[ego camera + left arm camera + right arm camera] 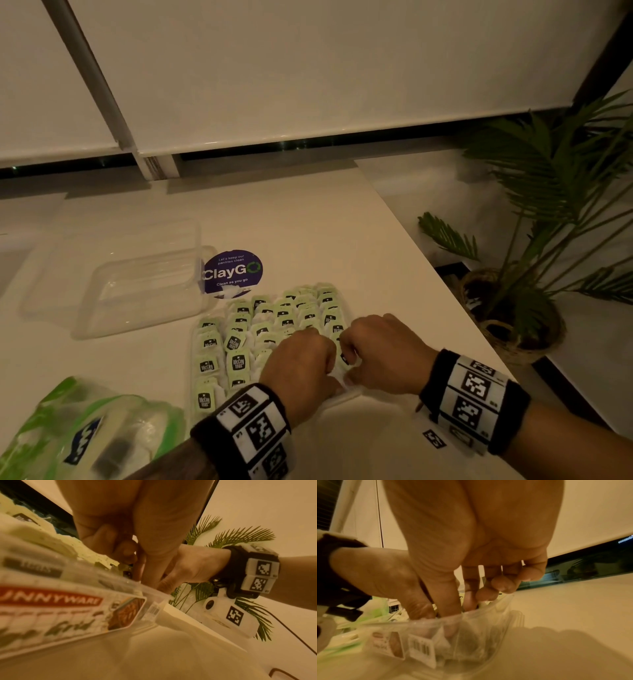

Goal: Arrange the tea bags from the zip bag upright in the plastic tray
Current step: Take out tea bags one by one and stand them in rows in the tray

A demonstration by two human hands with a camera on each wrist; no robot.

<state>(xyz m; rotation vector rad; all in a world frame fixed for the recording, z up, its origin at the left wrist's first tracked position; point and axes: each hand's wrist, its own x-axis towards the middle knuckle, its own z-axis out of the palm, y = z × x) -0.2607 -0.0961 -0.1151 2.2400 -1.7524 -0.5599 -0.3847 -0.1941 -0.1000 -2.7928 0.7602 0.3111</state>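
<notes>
The tea bags (263, 329) stand in rows inside the clear plastic tray (192, 346), green tags up, filling most of it, on the white tabletop (308, 219). Both hands are at the tray's near right corner. The left hand (301, 366) has its fingers curled down among the bags; whether it pinches one, I cannot tell. The right hand (383, 353) reaches its thumb and forefinger into the same corner, the other fingers folded; its grip is hidden too. The green zip bag (85, 428) lies at the near left. A clear lid (137, 287) sits behind the tray beside a purple sticker (233, 272). A potted palm (548, 192) stands off to the right.
</notes>
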